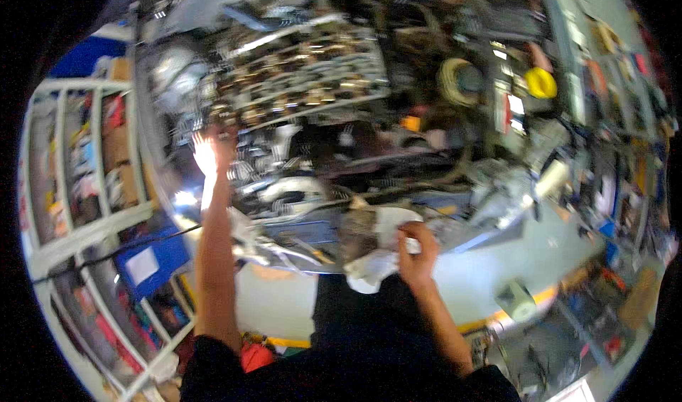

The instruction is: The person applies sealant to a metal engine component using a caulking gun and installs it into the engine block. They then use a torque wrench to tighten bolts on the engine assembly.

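L hand (210, 154) at approx. 8 o'clock of the exposed engine (309, 78), too blurred/glary to tell if open or closed. R hand (419, 253), approx. 4 o'clock in view, fingers closed on white wad (413, 245); engine's nr 12, yellow ring (542, 83) at 2.

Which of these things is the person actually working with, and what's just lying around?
Apparently in use:
- engine, with the left hand at its side (blur hides any contact)
- white cloth or paper, at the right hand

Seemingly just lying about:
- yellow ring, right
- red item, lower left
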Available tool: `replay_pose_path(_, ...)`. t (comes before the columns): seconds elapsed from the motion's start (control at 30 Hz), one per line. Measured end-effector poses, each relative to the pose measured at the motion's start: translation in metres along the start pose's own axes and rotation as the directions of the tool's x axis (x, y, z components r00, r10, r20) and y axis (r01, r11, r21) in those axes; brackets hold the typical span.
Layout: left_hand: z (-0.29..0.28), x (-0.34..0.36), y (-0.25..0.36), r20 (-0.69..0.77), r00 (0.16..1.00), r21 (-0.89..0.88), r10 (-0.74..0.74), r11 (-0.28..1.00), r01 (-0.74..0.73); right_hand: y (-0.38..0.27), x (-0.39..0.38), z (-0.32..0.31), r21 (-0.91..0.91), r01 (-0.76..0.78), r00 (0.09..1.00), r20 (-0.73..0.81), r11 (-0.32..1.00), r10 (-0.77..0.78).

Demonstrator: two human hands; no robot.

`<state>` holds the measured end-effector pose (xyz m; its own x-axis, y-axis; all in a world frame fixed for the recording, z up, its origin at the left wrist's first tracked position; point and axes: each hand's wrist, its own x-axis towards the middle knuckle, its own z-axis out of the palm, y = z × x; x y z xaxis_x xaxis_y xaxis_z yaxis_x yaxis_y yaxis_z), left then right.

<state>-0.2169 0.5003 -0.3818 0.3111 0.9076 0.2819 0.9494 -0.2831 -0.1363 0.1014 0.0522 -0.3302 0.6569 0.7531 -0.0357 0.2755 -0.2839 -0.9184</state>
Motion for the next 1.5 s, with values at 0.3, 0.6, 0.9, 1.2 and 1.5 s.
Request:
replay_pose_path(0.3, 0.013, 0.002, 0.005, 0.169, 0.97, -0.146, -0.177, 0.968, 0.202, -0.005, -0.006, -0.028, 0.053, -0.099, 0.992, -0.078, 0.994, 0.103)
replay_pose_path(0.6, 0.031, 0.004, -0.015, 0.089, 0.992, -0.17, -0.094, 0.98, 0.108, 0.058, 0.023, -0.125, -0.022, -0.211, 0.884, -0.431, 0.977, 0.181)
replay_pose_path(0.9, 0.027, 0.008, -0.006, 0.13, 0.973, -0.129, -0.191, 0.97, 0.208, 0.117, 0.172, -0.227, -0.504, -0.312, 0.819, -0.572, 0.805, -0.04)
replay_pose_path(1.2, 0.005, 0.008, 0.022, 0.219, 0.93, -0.103, -0.296, 0.941, 0.324, 0.128, 0.193, -0.217, -0.625, -0.44, 0.837, -0.546, 0.645, 0.042)
replay_pose_path(1.5, 0.0, 0.001, 0.018, 0.065, 0.991, -0.099, -0.115, 0.988, 0.121, 0.171, 0.124, -0.231, -0.737, -0.323, 0.847, -0.505, 0.594, -0.165)
